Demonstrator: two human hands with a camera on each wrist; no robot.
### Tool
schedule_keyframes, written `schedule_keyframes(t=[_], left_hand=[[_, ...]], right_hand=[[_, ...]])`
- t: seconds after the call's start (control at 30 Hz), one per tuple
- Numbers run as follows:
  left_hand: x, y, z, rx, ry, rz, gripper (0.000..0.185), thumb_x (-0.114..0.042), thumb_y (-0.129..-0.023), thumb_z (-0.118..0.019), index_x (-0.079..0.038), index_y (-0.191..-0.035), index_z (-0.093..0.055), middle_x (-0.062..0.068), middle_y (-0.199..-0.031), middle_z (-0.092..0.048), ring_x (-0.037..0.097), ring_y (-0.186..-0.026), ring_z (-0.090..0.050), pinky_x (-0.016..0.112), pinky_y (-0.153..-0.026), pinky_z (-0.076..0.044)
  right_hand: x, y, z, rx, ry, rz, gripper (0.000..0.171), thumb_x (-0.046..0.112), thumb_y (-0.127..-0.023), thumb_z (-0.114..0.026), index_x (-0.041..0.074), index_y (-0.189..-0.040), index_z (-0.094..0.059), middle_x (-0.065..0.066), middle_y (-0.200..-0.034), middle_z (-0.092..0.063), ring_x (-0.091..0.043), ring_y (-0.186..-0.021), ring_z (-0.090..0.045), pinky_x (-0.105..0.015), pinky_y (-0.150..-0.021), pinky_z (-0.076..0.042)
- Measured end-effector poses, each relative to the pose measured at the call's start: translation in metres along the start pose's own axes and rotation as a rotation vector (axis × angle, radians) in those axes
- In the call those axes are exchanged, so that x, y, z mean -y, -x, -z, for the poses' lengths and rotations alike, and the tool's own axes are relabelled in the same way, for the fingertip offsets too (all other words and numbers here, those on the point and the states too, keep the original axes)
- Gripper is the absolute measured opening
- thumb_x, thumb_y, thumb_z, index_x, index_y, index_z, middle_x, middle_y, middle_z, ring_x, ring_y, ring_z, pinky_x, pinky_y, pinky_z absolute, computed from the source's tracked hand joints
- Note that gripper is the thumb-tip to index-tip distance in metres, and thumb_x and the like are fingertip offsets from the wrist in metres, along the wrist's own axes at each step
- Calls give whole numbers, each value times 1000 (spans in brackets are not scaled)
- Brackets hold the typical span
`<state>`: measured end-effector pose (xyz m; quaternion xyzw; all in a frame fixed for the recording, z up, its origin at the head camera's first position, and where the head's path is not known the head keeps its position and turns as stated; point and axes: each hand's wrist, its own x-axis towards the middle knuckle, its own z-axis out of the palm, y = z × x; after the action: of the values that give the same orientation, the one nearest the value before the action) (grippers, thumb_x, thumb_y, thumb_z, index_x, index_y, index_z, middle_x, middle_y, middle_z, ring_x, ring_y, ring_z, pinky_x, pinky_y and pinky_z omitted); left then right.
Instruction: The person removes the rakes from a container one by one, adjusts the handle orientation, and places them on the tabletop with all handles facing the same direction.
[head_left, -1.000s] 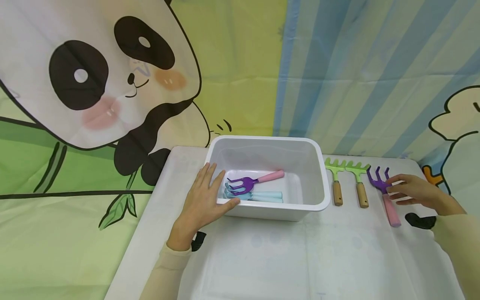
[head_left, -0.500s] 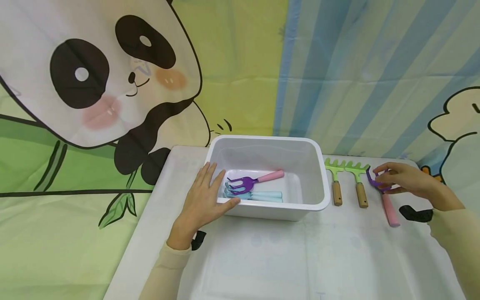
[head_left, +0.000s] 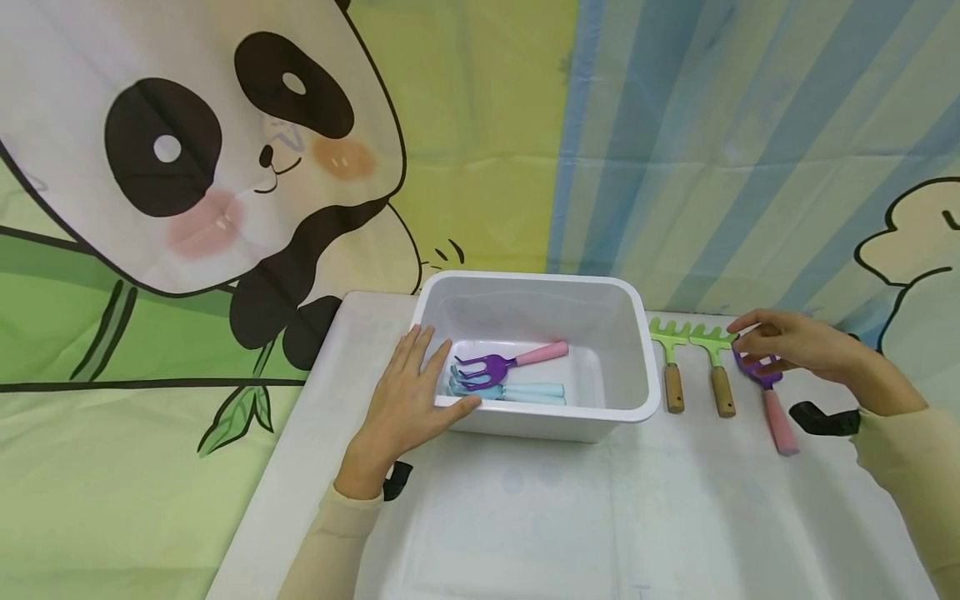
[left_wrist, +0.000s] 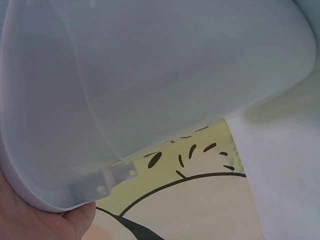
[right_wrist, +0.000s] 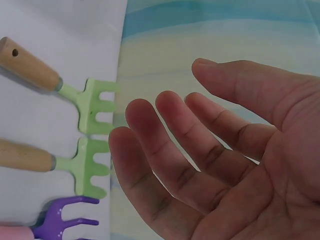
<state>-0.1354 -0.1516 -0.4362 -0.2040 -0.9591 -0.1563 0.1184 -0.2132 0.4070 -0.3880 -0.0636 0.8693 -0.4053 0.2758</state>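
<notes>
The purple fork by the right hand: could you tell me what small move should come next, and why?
Probably lower the right hand and close its fingers on the purple fork. The wrist view shows the palm open and holding nothing, just above the fork's prongs, and the fork lies flat on the table. The left hand already rests on the white bin, where a matching fork lies.

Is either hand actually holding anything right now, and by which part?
Nothing is held. The right hand hovers open above the purple fork; the left hand rests flat against the white bin.
</notes>
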Motion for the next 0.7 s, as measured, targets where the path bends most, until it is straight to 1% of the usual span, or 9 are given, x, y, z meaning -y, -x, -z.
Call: schedule_keyframes(t=[0.1,0.2,0.3,0.47,0.7], left_hand=[[0,0,0,-2,1,-2,98,-79,-85,-48,-5,-149,-46,21,-160,-26,34,-151,-10,50,-120,-14],[1,1,-1,-3,2,-2,98,-79,-85,-48,-4,-149,-46,21,-160,-26,35,-151,-10,50,-120,-15],[1,0,-1,-4,3,-1,99,-79,-85,-48,-5,-149,-46,20,-160,-26,35,-151,-10,51,-119,-15],[1,0,-2,-2,1,1,99,-80,-85,-48,-5,-149,-46,20,-161,-26,34,-151,-10,52,-119,-15],[0,1,-1,-2,-1,1,99,-80,-85,-48,-4,-149,-46,20,-160,-26,35,-151,-11,52,-119,-16]], right_hand=[[9,1,-1,-5,16,21,50,25,-104,-56,-5,-140,-38,-22,-124,-58,-31,-104,-63,-42,-84,-57],[18,3,-3,-18,28,46,46,23,-104,-56,-4,-138,-40,-20,-118,-59,-28,-101,-65,-38,-82,-58],[29,3,-4,-26,42,66,44,22,-103,-58,-3,-136,-43,-19,-113,-61,-25,-95,-66,-37,-80,-58],[48,3,-7,-27,67,93,43,22,-102,-60,-1,-135,-45,-18,-112,-61,-25,-95,-66,-37,-79,-59],[73,0,-14,-17,97,159,39,22,-103,-59,-1,-133,-49,-16,-108,-63,-25,-93,-67,-40,-79,-59]])
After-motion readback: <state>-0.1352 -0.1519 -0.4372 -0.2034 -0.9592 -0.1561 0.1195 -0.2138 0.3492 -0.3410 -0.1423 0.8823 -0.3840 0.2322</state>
